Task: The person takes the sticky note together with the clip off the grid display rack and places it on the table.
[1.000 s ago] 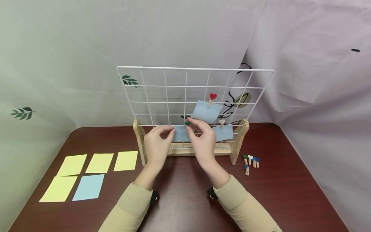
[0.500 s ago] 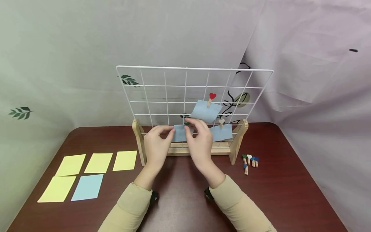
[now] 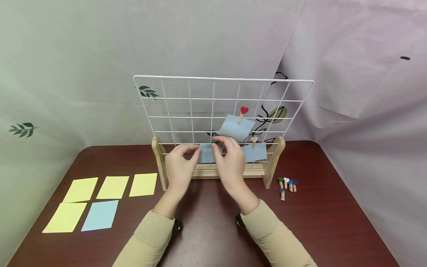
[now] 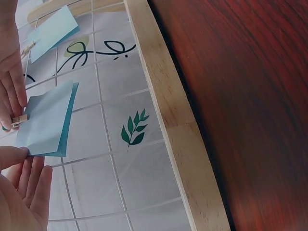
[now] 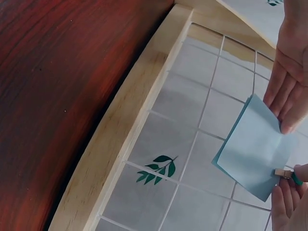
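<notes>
Low on the white wire grid point(image 3: 213, 99), my left hand point(image 3: 180, 167) pinches the left edge of a folded or doubled blue paper point(image 3: 205, 152) between thumb and fingers. My right hand point(image 3: 231, 165) pinches a small wooden clothespin point(image 5: 284, 174) with a green heart on its end. The clothespin's jaws overlap the paper's upper edge in both wrist views. To the right, a blue paper point(image 3: 255, 152) hangs under a clothespin with a white heart point(image 3: 254, 139). Above it, another blue paper point(image 3: 235, 127) hangs tilted from a clothespin with a red heart point(image 3: 244, 110).
The grid stands in a wooden base point(image 3: 227, 174) on a dark red-brown table point(image 3: 210, 230). Several yellow papers point(image 3: 112, 187) and a blue paper point(image 3: 100, 215) lie at left. Several heart clothespins point(image 3: 286, 183) lie at right. A pale patterned cloth point(image 3: 83, 74) hangs behind.
My right hand has shifted slightly left with the green-heart clothespin, closer to my left hand. The left hand keeps its hold on the blue paper.
</notes>
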Action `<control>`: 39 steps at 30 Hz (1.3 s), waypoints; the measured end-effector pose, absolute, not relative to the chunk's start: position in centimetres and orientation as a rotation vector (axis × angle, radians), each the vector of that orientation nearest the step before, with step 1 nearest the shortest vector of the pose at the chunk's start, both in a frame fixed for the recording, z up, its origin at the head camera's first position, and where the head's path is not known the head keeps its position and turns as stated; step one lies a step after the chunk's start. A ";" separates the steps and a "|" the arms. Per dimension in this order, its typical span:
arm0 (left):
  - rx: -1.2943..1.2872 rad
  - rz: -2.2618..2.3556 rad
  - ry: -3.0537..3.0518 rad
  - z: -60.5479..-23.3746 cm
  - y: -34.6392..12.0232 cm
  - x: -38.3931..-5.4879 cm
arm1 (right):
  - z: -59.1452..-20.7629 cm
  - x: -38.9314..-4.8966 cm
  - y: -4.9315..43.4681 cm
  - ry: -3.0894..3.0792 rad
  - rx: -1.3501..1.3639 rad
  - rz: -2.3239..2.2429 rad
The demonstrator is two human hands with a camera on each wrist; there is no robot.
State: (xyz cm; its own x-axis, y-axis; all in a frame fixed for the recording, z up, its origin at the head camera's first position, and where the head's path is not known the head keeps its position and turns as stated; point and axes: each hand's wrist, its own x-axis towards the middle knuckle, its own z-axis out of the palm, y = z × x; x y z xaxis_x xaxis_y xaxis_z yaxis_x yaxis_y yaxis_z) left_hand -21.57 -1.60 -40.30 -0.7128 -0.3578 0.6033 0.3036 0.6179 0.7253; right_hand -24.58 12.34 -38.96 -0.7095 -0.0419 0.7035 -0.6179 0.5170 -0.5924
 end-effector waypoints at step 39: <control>0.060 -1.353 -2.072 -40.3 -1.7 -21.5 | -39.5 -25.0 12.2 -1.994 0.466 1.435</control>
State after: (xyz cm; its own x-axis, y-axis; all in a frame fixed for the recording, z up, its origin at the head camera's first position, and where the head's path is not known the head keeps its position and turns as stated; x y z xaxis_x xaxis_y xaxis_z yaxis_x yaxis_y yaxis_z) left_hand -21.48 -1.68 -40.32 -0.7849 -0.3740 0.4940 0.3018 0.4655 0.8320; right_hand -24.97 12.24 -39.47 -0.7389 0.0758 0.6696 -0.6108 0.3443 -0.7130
